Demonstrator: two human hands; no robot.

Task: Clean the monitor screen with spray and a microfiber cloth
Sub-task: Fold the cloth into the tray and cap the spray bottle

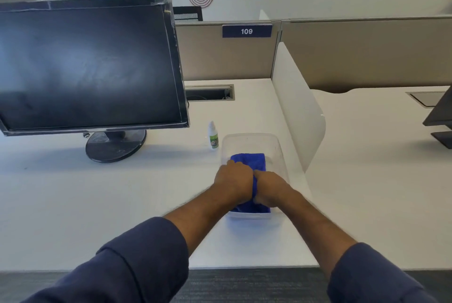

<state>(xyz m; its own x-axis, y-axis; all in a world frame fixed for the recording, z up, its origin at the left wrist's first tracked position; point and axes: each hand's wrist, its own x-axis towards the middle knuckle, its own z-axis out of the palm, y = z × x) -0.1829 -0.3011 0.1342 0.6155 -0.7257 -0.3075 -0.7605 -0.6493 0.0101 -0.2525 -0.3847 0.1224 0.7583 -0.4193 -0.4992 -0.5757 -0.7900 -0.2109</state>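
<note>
A black monitor (88, 65) with a dark, smudged screen stands on its round base at the left of the white desk (122, 192). A small white spray bottle (213, 135) with a green label stands upright to the right of the base. A blue microfiber cloth (252, 160) lies inside a clear plastic tray (276, 146). My left hand (233, 180) and my right hand (270, 189) rest side by side in the tray, both closed on the cloth, which bunches up between them.
A white divider panel (298, 112) rises just right of the tray. A grey partition with a "109" label (247, 31) runs along the back. A cable slot (210, 92) sits behind the bottle. The base of another monitor (440, 116) shows at far right.
</note>
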